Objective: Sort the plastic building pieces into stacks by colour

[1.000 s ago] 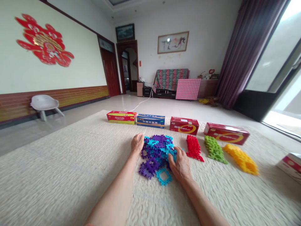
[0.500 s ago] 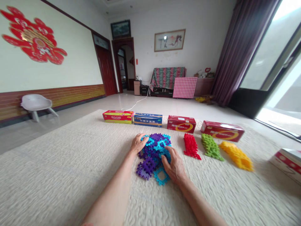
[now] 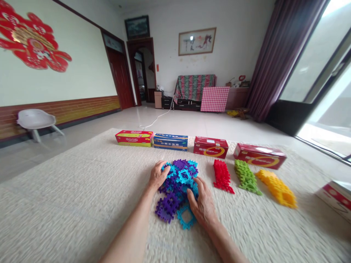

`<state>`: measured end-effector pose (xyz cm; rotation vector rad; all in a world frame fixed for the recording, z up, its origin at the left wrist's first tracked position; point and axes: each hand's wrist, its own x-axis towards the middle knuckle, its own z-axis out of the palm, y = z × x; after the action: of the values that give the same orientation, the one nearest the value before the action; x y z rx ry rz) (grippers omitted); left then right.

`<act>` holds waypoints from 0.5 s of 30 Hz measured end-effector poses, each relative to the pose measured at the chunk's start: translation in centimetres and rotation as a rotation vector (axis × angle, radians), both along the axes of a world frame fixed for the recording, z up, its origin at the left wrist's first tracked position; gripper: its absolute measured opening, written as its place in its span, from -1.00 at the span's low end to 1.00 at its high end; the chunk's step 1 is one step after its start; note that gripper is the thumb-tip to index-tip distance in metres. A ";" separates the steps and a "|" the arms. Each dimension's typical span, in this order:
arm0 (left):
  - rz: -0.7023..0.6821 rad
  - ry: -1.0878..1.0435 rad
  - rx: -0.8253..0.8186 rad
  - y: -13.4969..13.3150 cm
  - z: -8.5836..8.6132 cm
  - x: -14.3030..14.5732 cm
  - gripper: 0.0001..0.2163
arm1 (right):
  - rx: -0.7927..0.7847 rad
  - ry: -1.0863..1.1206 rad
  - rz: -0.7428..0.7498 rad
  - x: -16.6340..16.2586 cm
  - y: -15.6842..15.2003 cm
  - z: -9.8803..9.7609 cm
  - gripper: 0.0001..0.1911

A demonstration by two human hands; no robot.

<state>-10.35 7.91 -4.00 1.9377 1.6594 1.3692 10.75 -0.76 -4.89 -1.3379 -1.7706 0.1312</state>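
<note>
A heap of purple and cyan plastic interlocking blocks with toothed edges (image 3: pixel 181 177) lies on the textured mat between my hands. My left hand (image 3: pixel 158 176) rests against the heap's upper left side, its thumb and fingers apart around the edge of a cyan block (image 3: pixel 169 170). At the right side, my right hand (image 3: pixel 202 202) touches the heap with thumb and index finger spread. Its palm hides some of the blocks. In front of the heap lie a purple block (image 3: pixel 166 207) and a cyan square frame block (image 3: pixel 186 218).
Red blocks (image 3: pixel 222 176), green blocks (image 3: pixel 246 177) and yellow blocks (image 3: pixel 276 187) lie in rows on the right. Behind stand a red-yellow box (image 3: pixel 134 138), a blue box (image 3: pixel 170 142) and two dark red boxes (image 3: pixel 210 147). Another box (image 3: pixel 336 199) sits at far right.
The view has tilted, so the mat and blocks appear slightly lower. Both hands stay at the sides of the heap, with little visible movement.
</note>
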 end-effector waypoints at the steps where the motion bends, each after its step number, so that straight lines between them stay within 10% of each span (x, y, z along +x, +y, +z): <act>1: 0.002 -0.003 0.002 0.0 -0.1 0.0 -0.68 | -0.007 -0.005 0.012 0.0 -0.2 0.0 -0.58; 15: 0.031 -0.048 -0.005 0.0 0.0 -0.1 -0.70 | -0.060 -0.032 0.141 -0.1 -1.4 0.8 -0.56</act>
<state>-10.42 7.91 -3.99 1.8693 1.6763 1.4101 10.69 -2.16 -4.09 -1.2624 -1.9015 0.2430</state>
